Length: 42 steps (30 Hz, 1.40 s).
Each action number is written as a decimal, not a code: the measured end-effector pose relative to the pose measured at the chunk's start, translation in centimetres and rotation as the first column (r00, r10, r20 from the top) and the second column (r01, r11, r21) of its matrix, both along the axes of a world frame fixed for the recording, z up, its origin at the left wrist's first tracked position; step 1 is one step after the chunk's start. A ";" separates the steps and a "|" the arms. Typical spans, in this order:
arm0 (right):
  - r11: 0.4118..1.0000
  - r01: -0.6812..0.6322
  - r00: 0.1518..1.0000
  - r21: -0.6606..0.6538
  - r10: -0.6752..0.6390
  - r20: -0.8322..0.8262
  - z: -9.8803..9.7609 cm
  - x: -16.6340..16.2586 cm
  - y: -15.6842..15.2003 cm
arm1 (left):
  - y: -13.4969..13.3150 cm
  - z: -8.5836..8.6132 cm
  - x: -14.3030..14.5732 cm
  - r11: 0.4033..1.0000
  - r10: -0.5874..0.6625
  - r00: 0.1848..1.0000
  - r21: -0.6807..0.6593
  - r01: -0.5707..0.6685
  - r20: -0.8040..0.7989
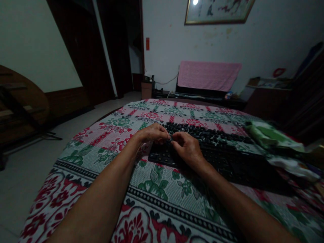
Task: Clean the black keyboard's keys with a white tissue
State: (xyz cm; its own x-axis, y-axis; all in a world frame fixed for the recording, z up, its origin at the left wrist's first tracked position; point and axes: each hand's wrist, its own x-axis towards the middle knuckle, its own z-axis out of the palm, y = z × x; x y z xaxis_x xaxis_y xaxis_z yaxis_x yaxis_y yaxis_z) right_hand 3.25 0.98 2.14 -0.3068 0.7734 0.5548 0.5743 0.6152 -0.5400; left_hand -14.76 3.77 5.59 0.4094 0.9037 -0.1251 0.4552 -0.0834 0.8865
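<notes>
My left hand [157, 133] and my right hand [186, 145] meet above the left part of a black keyboard [220, 160]. Both are closed, with thumbs and fingers pinched toward each other. Between the fingertips shows a small dark keycap-like piece [171, 138], too dim to make out fully. The keyboard lies flat, and the bare key positions at its left end show as small dots. Right behind it, many loose black keycaps [199, 131] are strewn in a band across the tablecloth. My right hand and forearm hide part of the keyboard.
A flowered cloth [152, 184] covers the table. Right of the keyboard lie a green and white packet [274, 135] and crumpled white plastic [293, 167]. Beyond the table, a pink towel [209, 76] hangs over a dark screen-like panel. A folded round table [22, 98] leans at left.
</notes>
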 end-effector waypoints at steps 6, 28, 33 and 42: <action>0.993 0.092 0.993 0.074 -0.097 0.071 0.1 -0.4 -0.4 | 0.4 -0.5 0.1 1.000 0.018 1.000 0.011 -0.018 0.017; 0.937 -0.274 0.914 -0.216 0.323 0.244 0.3 -1.2 -1.8 | 1.0 -1.4 -2.1 0.999 -0.014 0.970 -0.046 0.003 -0.242; 0.933 -0.246 0.917 -0.262 0.312 0.250 0.3 -1.4 -1.9 | 0.8 -1.2 -1.8 0.998 -0.006 0.972 -0.067 -0.011 -0.237; 0.908 -0.194 0.935 -0.371 0.286 0.211 0.5 -2.0 -1.8 | 0.8 -1.3 -1.7 0.999 -0.006 0.975 -0.054 -0.006 -0.220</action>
